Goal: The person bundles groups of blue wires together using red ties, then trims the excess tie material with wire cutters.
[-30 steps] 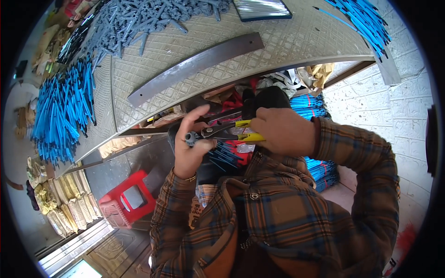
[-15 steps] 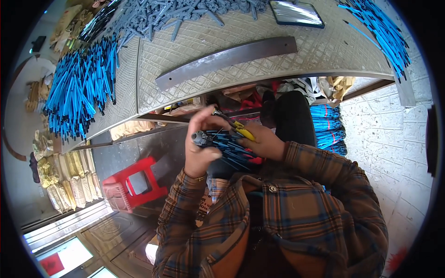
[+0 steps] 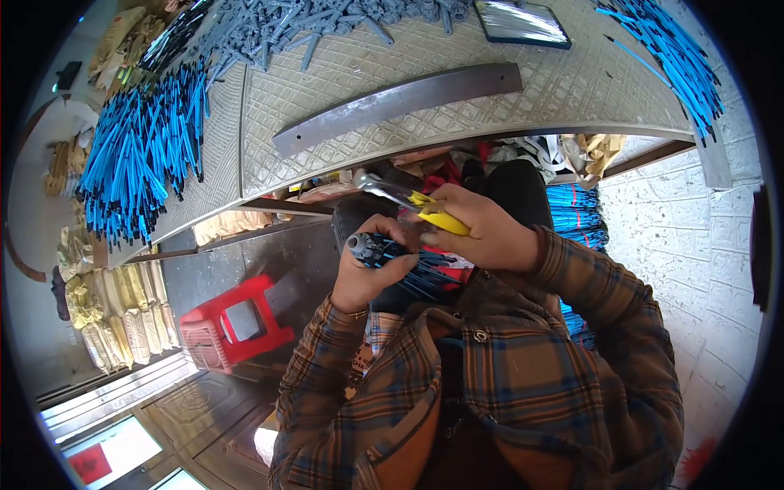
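Observation:
My left hand (image 3: pixel 369 268) is closed around a bundle of thin blue rods (image 3: pixel 425 278) with dark ends, held over my lap. A grey plastic fitting (image 3: pixel 359 244) sticks out of the bundle's left end, by my thumb and fingers. My right hand (image 3: pixel 482 229) grips the yellow handle of a hammer (image 3: pixel 441 220). Its shiny metal head (image 3: pixel 366 180) points left, raised above the bundle and apart from it. Part of the bundle is hidden behind my hands.
Ahead is a patterned table (image 3: pixel 359 82) bearing a curved metal bar (image 3: pixel 400 106), a heap of grey plastic fittings (image 3: pixel 327 16) and a dark-rimmed tablet (image 3: pixel 523 23). Blue rods (image 3: pixel 147 163) lie at left, more (image 3: pixel 670 57) at right. A red stool (image 3: pixel 237 322) stands left below.
My right hand has lifted the hammer up and away from the bundle, and its head now shows clearly. My left hand has closed more tightly round the rods.

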Motion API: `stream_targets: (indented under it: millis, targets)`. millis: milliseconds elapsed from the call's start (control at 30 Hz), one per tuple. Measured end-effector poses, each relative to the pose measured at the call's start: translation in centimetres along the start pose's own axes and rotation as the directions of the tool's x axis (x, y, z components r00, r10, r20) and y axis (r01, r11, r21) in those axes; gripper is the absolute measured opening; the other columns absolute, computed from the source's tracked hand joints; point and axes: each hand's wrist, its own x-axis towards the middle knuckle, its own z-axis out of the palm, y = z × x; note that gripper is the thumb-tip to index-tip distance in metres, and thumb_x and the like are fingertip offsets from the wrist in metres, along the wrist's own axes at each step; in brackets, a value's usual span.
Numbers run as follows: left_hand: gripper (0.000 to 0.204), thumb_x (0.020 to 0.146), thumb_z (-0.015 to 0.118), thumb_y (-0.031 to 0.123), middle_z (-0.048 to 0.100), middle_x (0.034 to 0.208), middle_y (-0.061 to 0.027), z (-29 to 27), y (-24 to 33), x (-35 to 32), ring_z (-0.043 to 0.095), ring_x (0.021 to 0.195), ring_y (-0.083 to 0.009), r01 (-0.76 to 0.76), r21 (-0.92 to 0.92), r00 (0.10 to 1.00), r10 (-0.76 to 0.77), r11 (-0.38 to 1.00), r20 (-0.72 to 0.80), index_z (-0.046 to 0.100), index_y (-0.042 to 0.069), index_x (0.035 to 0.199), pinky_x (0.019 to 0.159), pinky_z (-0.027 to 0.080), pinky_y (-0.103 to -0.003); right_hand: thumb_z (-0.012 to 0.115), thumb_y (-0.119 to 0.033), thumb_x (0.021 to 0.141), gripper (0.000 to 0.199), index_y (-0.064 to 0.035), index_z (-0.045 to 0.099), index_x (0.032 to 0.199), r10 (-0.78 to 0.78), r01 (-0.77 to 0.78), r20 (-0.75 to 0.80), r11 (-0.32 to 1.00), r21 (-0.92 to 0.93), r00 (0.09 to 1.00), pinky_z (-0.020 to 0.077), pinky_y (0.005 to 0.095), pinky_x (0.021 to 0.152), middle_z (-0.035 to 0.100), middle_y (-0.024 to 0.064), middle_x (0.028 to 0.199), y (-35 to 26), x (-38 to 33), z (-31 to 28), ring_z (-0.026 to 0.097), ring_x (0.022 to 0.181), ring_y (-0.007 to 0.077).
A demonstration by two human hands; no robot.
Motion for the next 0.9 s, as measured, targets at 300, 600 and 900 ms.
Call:
stream_targets:
  millis: [300, 600, 900]
  targets:
    - [0.042, 0.063, 0.072, 0.003, 0.059, 0.089, -0.0044, 0.6, -0.3, 0.2, 0.057, 0.08, -0.0119, -0.015, 0.306, 0.997, 0.038, 0.952, -0.071, 0.054, 0.001, 0.101, 0.072, 0.046, -0.025, 0.062, -0.018, 0.082, 0.026, 0.0001, 0.059, 0.1, -0.037, 0.036, -0.008, 0.989, -0.142, 0.999, 0.0456, 0.0332, 0.076, 0.053, 0.0134, 0.097, -3.5, 0.4, 0.0, 0.055, 0.086, 0.028]
    - [0.03, 0.061, 0.072, 0.002, 0.059, 0.086, -0.0065, -0.1, -0.7, 0.8, 0.057, 0.077, -0.0137, -0.234, 0.523, 0.968, 0.248, 0.82, 0.044, 0.057, 0.002, 0.087, 0.07, 0.046, -0.026, 0.06, -0.024, 0.085, 0.026, -0.0011, 0.058, 0.097, 0.27, -0.346, 0.341, 0.92, 0.185, 0.901, 0.0452, 0.0295, 0.072, 0.06, 0.0095, 0.088, -4.6, -2.0, -5.1, 0.058, 0.081, 0.0181]
    - [0.026, 0.063, 0.066, -0.003, 0.058, 0.088, -0.0094, 0.5, 0.2, 1.2, 0.055, 0.079, -0.0153, -0.206, 0.436, 0.978, 0.17, 0.876, 0.121, 0.052, 0.004, 0.084, 0.072, 0.044, -0.028, 0.054, -0.037, 0.088, 0.04, -0.0007, 0.057, 0.105, 0.445, -0.578, 0.604, 0.815, 0.033, 0.662, 0.0439, 0.0297, 0.065, 0.059, 0.0081, 0.076, -5.4, -2.5, -8.0, 0.055, 0.069, 0.0142]
